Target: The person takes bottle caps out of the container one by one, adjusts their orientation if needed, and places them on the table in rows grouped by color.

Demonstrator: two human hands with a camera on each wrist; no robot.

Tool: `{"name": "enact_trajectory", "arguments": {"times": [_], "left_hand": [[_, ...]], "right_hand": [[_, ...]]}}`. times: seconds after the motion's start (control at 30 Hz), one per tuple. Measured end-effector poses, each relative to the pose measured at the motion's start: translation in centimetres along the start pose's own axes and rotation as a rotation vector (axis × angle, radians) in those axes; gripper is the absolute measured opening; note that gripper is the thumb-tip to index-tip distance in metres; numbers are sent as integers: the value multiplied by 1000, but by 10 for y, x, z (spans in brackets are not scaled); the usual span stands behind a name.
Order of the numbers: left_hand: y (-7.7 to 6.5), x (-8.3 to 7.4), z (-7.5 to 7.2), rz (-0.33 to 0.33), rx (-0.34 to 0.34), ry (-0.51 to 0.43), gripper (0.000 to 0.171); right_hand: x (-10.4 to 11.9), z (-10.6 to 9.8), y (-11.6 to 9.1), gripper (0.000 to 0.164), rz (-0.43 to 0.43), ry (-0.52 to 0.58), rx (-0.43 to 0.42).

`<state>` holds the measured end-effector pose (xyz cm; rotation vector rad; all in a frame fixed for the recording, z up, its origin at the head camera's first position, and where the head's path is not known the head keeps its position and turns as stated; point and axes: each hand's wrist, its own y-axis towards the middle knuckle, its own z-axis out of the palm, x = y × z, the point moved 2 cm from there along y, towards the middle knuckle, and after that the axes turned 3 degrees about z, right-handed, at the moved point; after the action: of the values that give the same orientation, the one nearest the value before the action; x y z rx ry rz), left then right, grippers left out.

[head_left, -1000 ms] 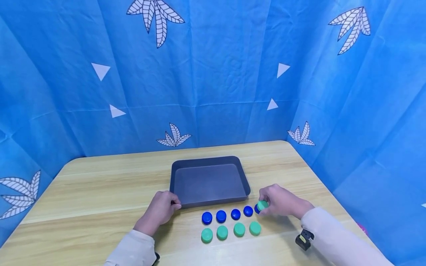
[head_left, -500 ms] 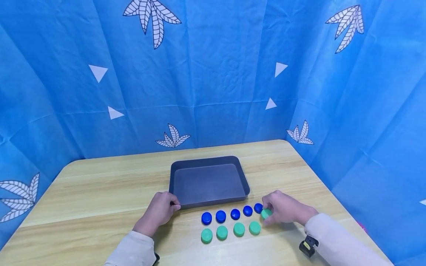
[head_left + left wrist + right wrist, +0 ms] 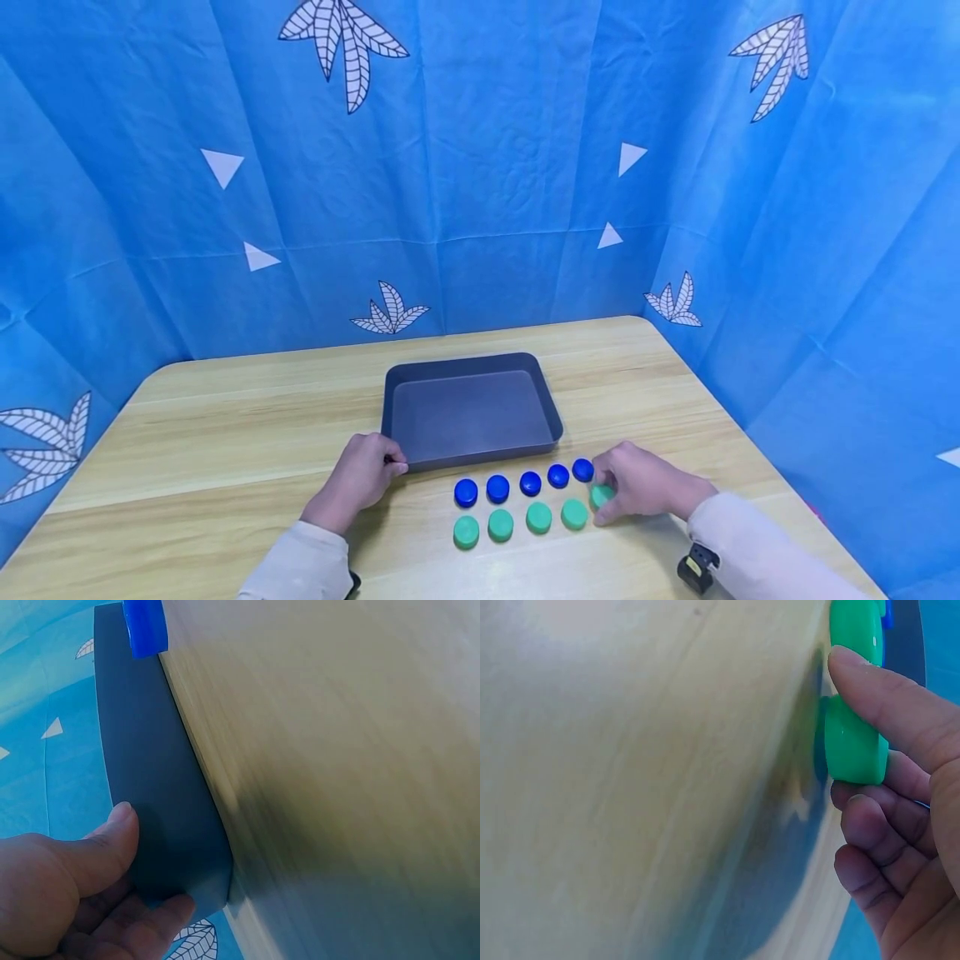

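Observation:
My left hand (image 3: 363, 471) grips the near left corner of a dark rectangular baking tray (image 3: 472, 410); in the left wrist view its thumb (image 3: 112, 844) lies against the tray's outer wall (image 3: 161, 765). At the right end of the front row, my right hand (image 3: 641, 483) holds a green bottle cap (image 3: 601, 497) between thumb and fingers. The right wrist view has this green cap (image 3: 855, 742) at the table surface, a little apart from a neighbouring green cap (image 3: 855, 630). Part of the held cap is hidden by the thumb.
Several blue caps (image 3: 530, 483) form a row just in front of the tray. Nearer to me, several green caps (image 3: 538, 517) make a second row. A blue curtain (image 3: 480, 167) hangs behind the wooden table (image 3: 225, 433) and along its right side.
My right hand has drawn the green cap away from the rightmost blue cap, toward me and slightly right, to the end of the green row. The left hand stays at the tray corner.

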<state>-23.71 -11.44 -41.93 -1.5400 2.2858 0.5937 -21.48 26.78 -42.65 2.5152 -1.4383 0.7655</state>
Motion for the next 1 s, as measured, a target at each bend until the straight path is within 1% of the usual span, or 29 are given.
{"name": "enact_trajectory", "arguments": {"times": [0.2, 0.47, 0.63, 0.73, 0.87, 1.0], "left_hand": [[0, 0, 0, 3, -4, -5, 18], [0, 0, 0, 2, -5, 4, 18], [0, 0, 0, -9, 5, 7, 17], [0, 1, 1, -10, 13, 4, 17], [1, 1, 1, -1, 17, -6, 16], [1, 0, 1, 31, 5, 6, 16]], "right_hand": [[-2, 4, 0, 39, 3, -2, 15], [-3, 4, -1, 42, 39, -25, 28], [-1, 2, -2, 43, 20, -23, 34], [0, 1, -2, 41, 8, -20, 38], [-2, 2, -3, 40, 3, -21, 40], [-3, 2, -4, 41, -4, -23, 37]]}}
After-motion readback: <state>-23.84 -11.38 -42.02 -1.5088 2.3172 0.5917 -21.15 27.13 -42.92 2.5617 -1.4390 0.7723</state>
